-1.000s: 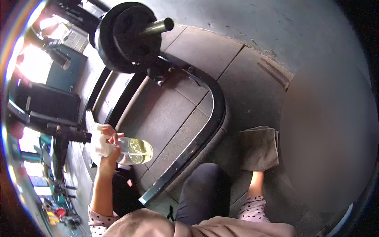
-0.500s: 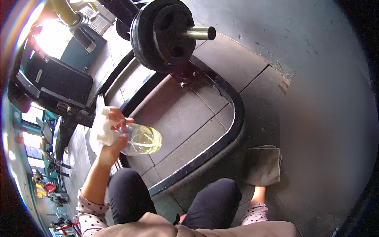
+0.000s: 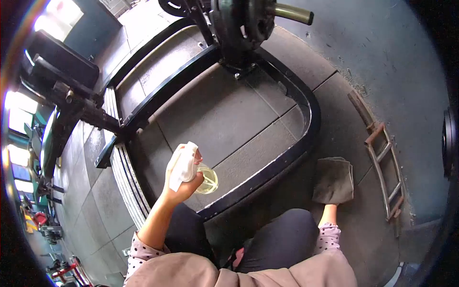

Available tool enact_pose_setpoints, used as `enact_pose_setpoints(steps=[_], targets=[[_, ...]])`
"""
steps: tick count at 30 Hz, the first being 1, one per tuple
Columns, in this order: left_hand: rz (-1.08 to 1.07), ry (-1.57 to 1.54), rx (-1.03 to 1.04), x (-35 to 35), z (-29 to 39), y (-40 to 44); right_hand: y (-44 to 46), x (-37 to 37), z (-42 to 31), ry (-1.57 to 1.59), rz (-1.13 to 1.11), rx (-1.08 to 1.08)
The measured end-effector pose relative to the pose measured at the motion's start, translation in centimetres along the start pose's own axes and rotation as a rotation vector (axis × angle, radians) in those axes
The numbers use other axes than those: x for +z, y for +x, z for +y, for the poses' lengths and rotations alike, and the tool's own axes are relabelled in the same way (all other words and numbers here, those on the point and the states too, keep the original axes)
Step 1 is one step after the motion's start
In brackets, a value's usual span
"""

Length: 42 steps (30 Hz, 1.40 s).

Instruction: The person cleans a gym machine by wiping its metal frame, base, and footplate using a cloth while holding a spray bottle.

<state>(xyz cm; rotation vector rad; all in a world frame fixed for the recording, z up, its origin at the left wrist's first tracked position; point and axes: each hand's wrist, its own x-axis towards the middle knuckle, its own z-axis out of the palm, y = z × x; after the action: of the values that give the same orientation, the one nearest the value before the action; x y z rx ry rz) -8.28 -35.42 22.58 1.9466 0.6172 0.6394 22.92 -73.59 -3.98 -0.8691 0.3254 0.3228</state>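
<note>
Spray bottle (image 3: 207,180), yellow-tinted — the left hand (image 3: 186,191) wraps its neck, seen against the opening of the black frame (image 3: 258,182). Right of that frame, grey-brown cloth (image 3: 333,181) hides the right hand (image 3: 330,209) — grip unclear.

Centre: a clear, glossy, plastic-looking bottle (image 3: 209,182) under a smooth white plastic spray head (image 3: 184,165). Right: matt cloth (image 3: 333,182); rough, rust-brown metal ladder (image 3: 384,152). Top: shiny metal bar end (image 3: 294,14). Middle: scuffed black-painted metal frame (image 3: 252,184), matt floor tiles (image 3: 215,119).
</note>
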Motion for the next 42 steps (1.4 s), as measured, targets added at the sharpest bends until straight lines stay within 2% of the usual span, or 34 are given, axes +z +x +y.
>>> enact_pose_setpoints(steps=[3, 6, 10, 13, 16, 19, 21, 23, 26, 28, 30, 31, 32, 33, 34, 35, 36, 38, 40, 42], targets=[[-0.081, 0.008, -0.028, -3.2, -0.4, -1.6, -2.5, 1.8, -1.7, -0.025, -0.065, -0.038], [-0.207, 0.031, 0.079, -5.3, -0.9, -2.0, -7.7, 2.4, -5.2, -0.038, -0.087, -0.139], [-0.204, -0.014, 0.296, -6.2, -1.0, -2.4, -16.4, 2.9, -12.6, -0.051, -0.128, -0.339], [-0.226, -0.070, 0.329, -7.2, -0.9, -2.5, -23.5, 3.4, -18.4, -0.051, -0.194, -0.534], [-0.283, -0.111, 0.356, -8.0, -1.3, -2.4, -29.1, 4.0, -23.1, -0.047, -0.370, -0.715], [-0.355, -0.073, 0.371, -8.4, -0.4, -2.6, -32.0, 5.2, -25.6, -0.016, -0.685, -0.795], [-0.389, -0.014, 0.419, -8.6, 0.6, -2.7, -33.5, 11.0, -24.6, 0.013, -0.655, -0.827], [-0.424, 0.033, 0.443, -8.3, 1.3, -2.9, -36.4, 18.5, -22.6, 0.216, 0.067, -0.856], [-0.488, 0.157, 0.356, -6.2, 1.7, -3.6, -31.1, 6.7, -23.4, -0.081, -0.442, -0.785], [-0.488, 0.234, 0.314, -3.7, 1.3, -4.6, -29.5, 5.6, -22.5, 0.210, -0.755, -0.575], [-0.440, 0.301, 0.323, -0.7, 1.1, -5.4, -28.8, 5.5, -22.0, 0.314, -0.909, -0.461], [-0.498, 0.280, 0.231, 0.8, 1.7, -5.6, -28.8, 5.8, -22.5, 0.271, -0.916, -0.464], [-0.432, 0.239, 0.182, 2.9, 1.7, -6.2, -28.4, 6.0, -22.7, 0.269, -0.807, -0.499], [-0.481, 0.195, 0.101, 4.8, 2.2, -6.2, -28.0, 6.2, -22.8, 0.262, -0.696, -0.530], [-0.523, 0.149, 0.020, 6.8, 2.7, -6.2, -27.4, 6.4, -22.8, 0.294, -0.469, -0.583], [-0.356, 0.134, 0.096, 9.4, 1.4, -7.4, -26.6, 6.4, -23.1, 0.320, -0.242, -0.624], [-0.188, 0.124, 0.169, 11.8, 0.1, -8.7, -25.1, 5.8, -23.5, 0.317, -0.541, -0.563], [-0.232, 0.051, 0.069, 14.6, 0.7, -9.5, -21.9, 4.6, -23.9, 0.317, -1.129, -0.415], [-0.266, 0.175, -0.059, 17.0, 0.4, -10.2, -19.9, 4.4, -23.5, 0.292, -1.081, -0.482], [-0.258, 0.153, -0.061, 18.8, -0.3, -10.7, -18.4, 4.5, -23.0, 0.316, -0.956, -0.493]])
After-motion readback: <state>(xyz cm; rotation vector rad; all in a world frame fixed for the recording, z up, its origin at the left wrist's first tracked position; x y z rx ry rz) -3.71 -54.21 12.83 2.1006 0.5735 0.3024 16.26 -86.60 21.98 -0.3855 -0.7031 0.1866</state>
